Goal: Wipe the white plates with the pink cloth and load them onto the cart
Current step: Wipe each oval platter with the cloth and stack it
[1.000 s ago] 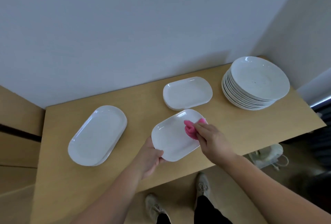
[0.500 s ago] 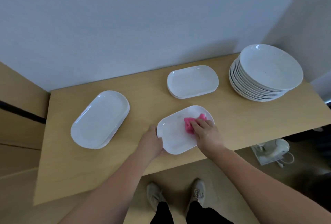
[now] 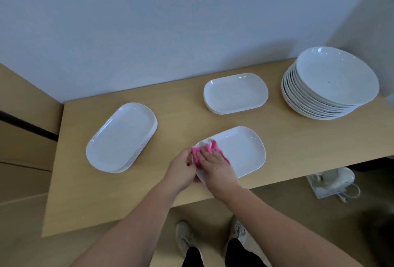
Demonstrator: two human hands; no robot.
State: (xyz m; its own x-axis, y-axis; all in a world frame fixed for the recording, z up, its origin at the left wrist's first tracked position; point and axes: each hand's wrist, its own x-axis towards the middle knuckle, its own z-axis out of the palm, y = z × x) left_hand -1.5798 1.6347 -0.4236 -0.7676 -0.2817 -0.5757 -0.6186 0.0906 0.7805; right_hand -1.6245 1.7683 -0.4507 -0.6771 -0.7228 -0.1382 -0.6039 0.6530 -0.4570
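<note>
Pink cloth point(image 3: 199, 155) bunched under pressing right hand point(image 3: 215, 165) at left end of white oblong plate point(image 3: 241, 151); long axis runs right. Left hand point(image 3: 181, 169) pinches near-left rim.

Bare forearms point(image 3: 136, 219), no sleeves visible; black trousers point(image 3: 241, 254); 2 pale, possibly grey, lace-up sneakers point(image 3: 184, 237).
</note>
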